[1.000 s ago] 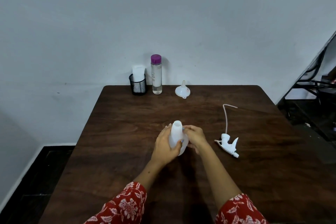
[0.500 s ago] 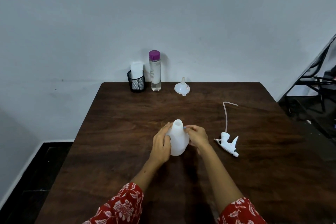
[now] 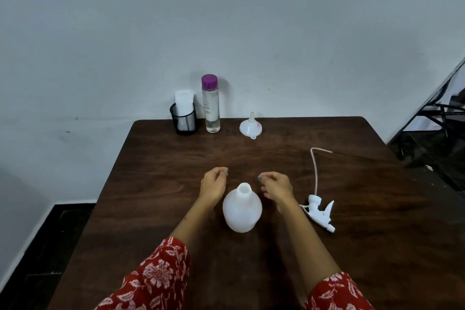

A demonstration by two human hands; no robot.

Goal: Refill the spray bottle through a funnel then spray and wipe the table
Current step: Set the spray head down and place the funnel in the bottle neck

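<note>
The white spray bottle body [image 3: 242, 209] stands upright and uncapped in the middle of the dark wooden table [image 3: 364, 246]. My left hand [image 3: 214, 185] hovers just left of its neck and my right hand [image 3: 276, 187] just right of it, both apart from the bottle with loosely curled fingers holding nothing. The white trigger head with its long tube [image 3: 319, 212] lies on the table to the right. A white funnel [image 3: 250, 127] rests upside down near the back edge. A clear refill bottle with a purple cap [image 3: 210, 103] stands at the back.
A black mesh cup holding a white folded cloth [image 3: 185, 117] stands left of the refill bottle against the grey wall. Dark metal furniture [image 3: 442, 118] sits beyond the table's right edge. The floor drops away on the left.
Both hands have let go of the bottle body and moved forward past its neck. The bottle now stands free on the table.
</note>
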